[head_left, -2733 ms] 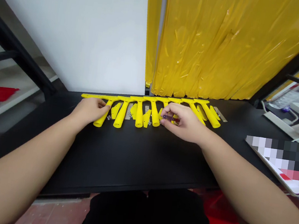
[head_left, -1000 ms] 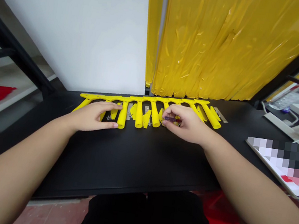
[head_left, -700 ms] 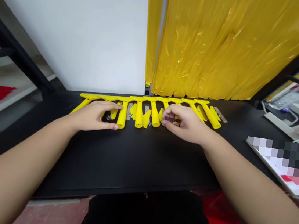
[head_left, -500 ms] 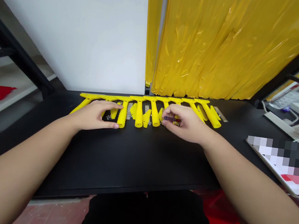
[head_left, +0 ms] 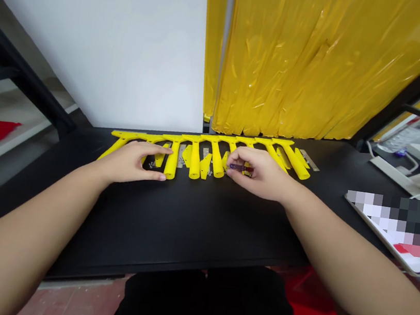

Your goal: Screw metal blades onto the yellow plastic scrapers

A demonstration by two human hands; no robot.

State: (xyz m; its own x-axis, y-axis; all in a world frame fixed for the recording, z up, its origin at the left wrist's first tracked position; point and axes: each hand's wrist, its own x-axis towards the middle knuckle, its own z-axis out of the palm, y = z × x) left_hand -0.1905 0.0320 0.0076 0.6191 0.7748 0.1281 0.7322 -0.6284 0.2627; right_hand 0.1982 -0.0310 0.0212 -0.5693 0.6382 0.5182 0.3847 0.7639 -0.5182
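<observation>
Yellow plastic scraper handles lie in a row along the back of the black table, their grips pointing toward me. My left hand rests at the left part of the row, thumb and forefinger spread apart, tips against one yellow grip. Closed fingers of my right hand hold a short, dark purple-red rod-like tool; its exact kind is unclear. Between the grips lie small yellow plates, metal blades and tiny screws.
The black table reaches to my lap. A white panel and a yellow plastic sheet stand behind it. On the right are a tray-like object, partly blurred out, and a clear bottle. Dark frame posts rise at the sides.
Almost nothing differs. Both hands keep their places and their grip; the view has shifted very slightly.
</observation>
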